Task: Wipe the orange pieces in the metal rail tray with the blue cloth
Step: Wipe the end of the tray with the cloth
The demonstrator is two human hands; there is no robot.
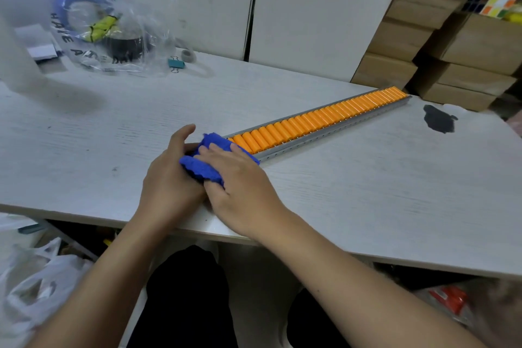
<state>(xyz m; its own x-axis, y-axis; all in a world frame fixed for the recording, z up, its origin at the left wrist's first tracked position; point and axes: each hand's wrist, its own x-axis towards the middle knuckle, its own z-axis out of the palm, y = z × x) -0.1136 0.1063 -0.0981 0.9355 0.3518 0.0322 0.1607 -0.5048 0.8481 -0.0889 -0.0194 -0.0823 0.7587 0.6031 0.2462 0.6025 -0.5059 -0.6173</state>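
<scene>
Stacked cardboard boxes (463, 45) stand behind the pale worktop (367, 192), where both hands, left hand (169, 178) and right hand (240, 186), have fingers (210, 150) clamped on the blue cloth (209, 167) at the near end of the metal rail tray (324, 134), so I think the cloth should be pressed flat and drawn toward 2 o'clock along the orange pieces (324, 116).

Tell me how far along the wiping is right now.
Early, by the look of it. Both hands, left hand and right hand, press the blue cloth onto the near end of the metal rail tray. The long row of orange pieces beyond lies uncovered; I cannot tell whether any has been wiped.
</scene>
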